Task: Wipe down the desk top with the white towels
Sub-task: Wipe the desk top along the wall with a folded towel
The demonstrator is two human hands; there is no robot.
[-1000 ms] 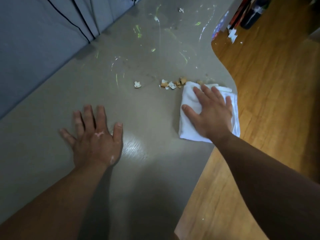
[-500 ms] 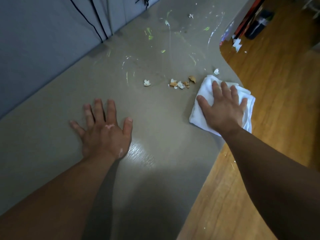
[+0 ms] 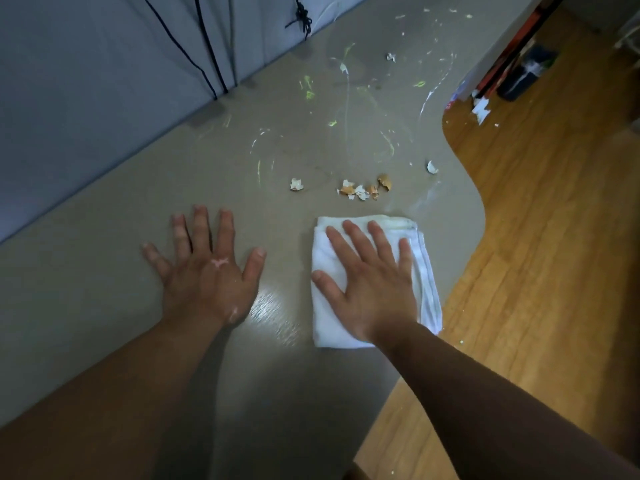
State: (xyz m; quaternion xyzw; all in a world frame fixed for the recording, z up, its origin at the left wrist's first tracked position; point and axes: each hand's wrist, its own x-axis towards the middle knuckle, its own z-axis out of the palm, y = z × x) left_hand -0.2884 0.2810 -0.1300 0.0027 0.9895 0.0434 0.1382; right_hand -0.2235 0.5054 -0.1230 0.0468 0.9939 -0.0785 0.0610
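On my feed the right grip (image 3: 370, 282) lay flat on the towel (image 3: 325, 323), fingers straight and spread apart, pressing down and clamped on nothing. The towel was white and folded into a rough rectangle. It sat on the grey worktop (image 3: 104, 306), near the curved right edge, with its right side close to that edge. The left grip (image 3: 207, 275) rested palm down on the bare worktop just left of the towel, apart from it, fingers straight and spread, holding nothing. I saw pale marks on its back.

Just beyond the towel lay a cluster of shells (image 3: 363, 190), brown and white, not touching it. One shell (image 3: 296, 184) lay to their left and another (image 3: 432, 167) nearer the edge. Farther back, green and white streaks (image 3: 346, 98) crossed the worktop. Black cables (image 3: 207, 46) hung against the grey panel (image 3: 86, 81) behind. The wood floor (image 3: 536, 271) showed on the right.
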